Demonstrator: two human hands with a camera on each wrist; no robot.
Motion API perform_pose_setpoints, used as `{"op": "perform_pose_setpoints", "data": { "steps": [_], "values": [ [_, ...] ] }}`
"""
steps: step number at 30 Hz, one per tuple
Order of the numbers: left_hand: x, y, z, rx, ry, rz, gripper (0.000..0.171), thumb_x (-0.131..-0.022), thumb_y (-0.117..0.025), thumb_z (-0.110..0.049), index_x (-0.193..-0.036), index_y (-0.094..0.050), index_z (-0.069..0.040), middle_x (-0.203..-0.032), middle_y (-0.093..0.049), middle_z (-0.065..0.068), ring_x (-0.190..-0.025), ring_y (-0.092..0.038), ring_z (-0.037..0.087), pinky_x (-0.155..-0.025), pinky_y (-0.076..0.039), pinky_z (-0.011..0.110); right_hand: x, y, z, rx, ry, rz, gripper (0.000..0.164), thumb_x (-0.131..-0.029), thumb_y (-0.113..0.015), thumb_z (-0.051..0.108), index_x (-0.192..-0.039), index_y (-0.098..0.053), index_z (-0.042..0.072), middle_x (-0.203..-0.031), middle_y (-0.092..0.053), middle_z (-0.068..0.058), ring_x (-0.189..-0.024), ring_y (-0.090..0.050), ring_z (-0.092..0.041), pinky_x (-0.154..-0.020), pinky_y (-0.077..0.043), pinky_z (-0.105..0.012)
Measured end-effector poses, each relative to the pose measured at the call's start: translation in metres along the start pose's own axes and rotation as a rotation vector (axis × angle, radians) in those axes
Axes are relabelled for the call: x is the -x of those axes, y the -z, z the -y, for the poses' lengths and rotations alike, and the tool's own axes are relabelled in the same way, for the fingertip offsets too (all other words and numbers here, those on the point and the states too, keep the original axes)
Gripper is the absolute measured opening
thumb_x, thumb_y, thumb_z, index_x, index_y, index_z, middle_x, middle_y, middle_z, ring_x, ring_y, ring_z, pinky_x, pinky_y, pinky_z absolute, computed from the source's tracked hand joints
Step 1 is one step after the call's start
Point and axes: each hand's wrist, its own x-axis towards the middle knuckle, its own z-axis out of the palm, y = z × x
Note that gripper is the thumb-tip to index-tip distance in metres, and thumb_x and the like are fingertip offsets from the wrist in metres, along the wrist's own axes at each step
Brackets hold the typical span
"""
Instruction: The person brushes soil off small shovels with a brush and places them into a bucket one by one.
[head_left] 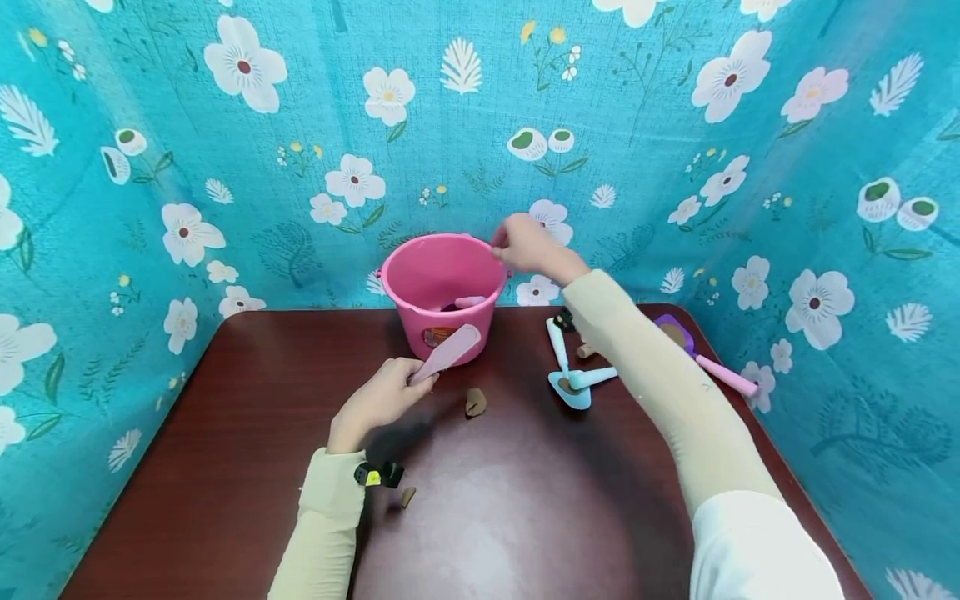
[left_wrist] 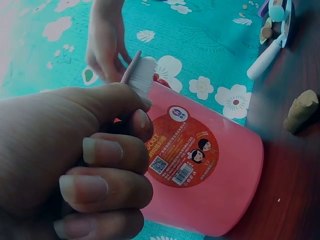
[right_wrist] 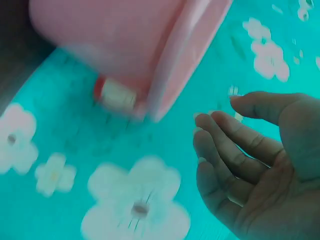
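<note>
A pink bucket (head_left: 414,327) stands upright at the back of the table, its round orange label (left_wrist: 187,150) facing out in the left wrist view. My left hand (head_left: 378,397) grips a small pale pink brush (head_left: 450,350) in front of the bucket; white bristles show in the left wrist view. Beside the bucket's right rim, my right hand (head_left: 528,243) hovers with its fingers loosely bent, and the right wrist view shows nothing in the palm. Inside the bucket lies a pink object (head_left: 470,302), mostly hidden by the wall.
A brown clump (head_left: 476,403) lies before the bucket, with a smaller brown piece (head_left: 408,497) nearer. To the right are light blue toy tools (head_left: 572,397) and a purple scoop (head_left: 678,323) with a pink handle. Flowered turquoise cloth (head_left: 450,142) hangs around the table.
</note>
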Motion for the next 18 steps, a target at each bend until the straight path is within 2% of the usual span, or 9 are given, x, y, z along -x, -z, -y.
{"op": "perform_pose_setpoints", "data": {
  "steps": [5, 9, 14, 18],
  "values": [
    [0.001, 0.001, 0.001, 0.007, 0.005, 0.004, 0.017, -0.098, -0.066, -0.022, -0.091, -0.066, -0.007, -0.062, -0.052, 0.002, -0.051, -0.044, 0.014, -0.05, -0.044, 0.026, 0.016, 0.012, -0.041, -0.016, -0.073, -0.067, 0.024, -0.1, -0.059, 0.012, -0.11, -0.073, -0.005, -0.102, -0.072, -0.02, -0.084, -0.066, -0.028, -0.078, -0.055, -0.041],
    [0.0, 0.001, 0.001, -0.004, 0.002, -0.001, 0.019, -0.098, -0.066, -0.022, -0.089, -0.065, -0.006, -0.061, -0.05, 0.002, -0.05, -0.043, 0.014, -0.05, -0.042, 0.026, 0.025, 0.001, -0.077, -0.009, -0.085, -0.056, 0.021, -0.095, -0.059, 0.002, -0.11, -0.07, -0.008, -0.107, -0.071, -0.025, -0.094, -0.067, -0.036, -0.084, -0.054, -0.048],
    [-0.002, 0.001, -0.001, -0.024, -0.022, 0.002, 0.022, -0.099, -0.065, -0.022, -0.087, -0.064, -0.004, -0.06, -0.048, 0.0, -0.051, -0.042, 0.013, -0.05, -0.041, 0.026, 0.041, -0.041, -0.116, 0.087, -0.054, 0.111, 0.028, -0.086, -0.059, -0.012, -0.111, -0.07, -0.006, -0.112, -0.07, -0.023, -0.109, -0.065, -0.039, -0.092, -0.054, -0.048],
    [-0.003, 0.0, -0.003, -0.028, -0.041, 0.01, 0.022, -0.099, -0.064, -0.022, -0.085, -0.063, -0.004, -0.06, -0.046, -0.002, -0.051, -0.042, 0.011, -0.051, -0.039, 0.026, 0.057, -0.075, -0.134, 0.204, -0.019, 0.252, 0.037, -0.084, -0.06, -0.017, -0.114, -0.073, -0.001, -0.117, -0.069, -0.019, -0.115, -0.061, -0.038, -0.094, -0.054, -0.046]
  ]
}}
